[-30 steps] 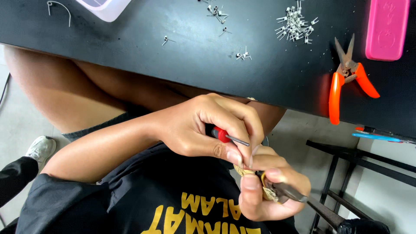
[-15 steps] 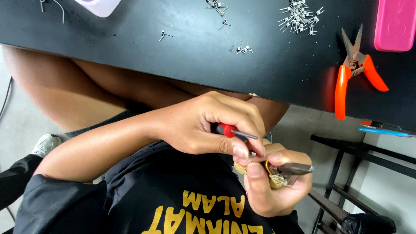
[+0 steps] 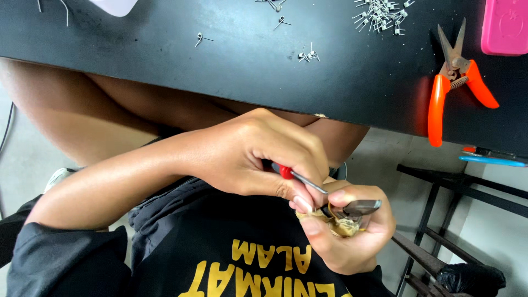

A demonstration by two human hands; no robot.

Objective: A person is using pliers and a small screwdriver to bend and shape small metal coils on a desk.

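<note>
A black desk [image 3: 165, 49] is seen from above, spanning the top of the view, with the 2 hands held below its near edge over a black shirt [image 3: 220, 253]. The left hand [image 3: 258, 157] is closed around a small screwdriver [image 3: 300, 177] with a red handle, its fingers [image 3: 302, 201] pinched narrow on the thin metal shaft. The right hand [image 3: 352, 236] is curled below it, its fingers clasped on a small tan part [image 3: 341, 224] and a grey metal piece [image 3: 360, 207]; the screwdriver's tip is met there, though the exact contact is hidden. On the desk, orange-handled cutters [image 3: 454, 82] are laid open at the right, just beside a pink case [image 3: 505, 27] at the corner. A heap of small wire springs [image 3: 379, 12] is gathered at the top edge, and single springs [image 3: 308, 55] are scattered to the left, well apart from the hands.
</note>
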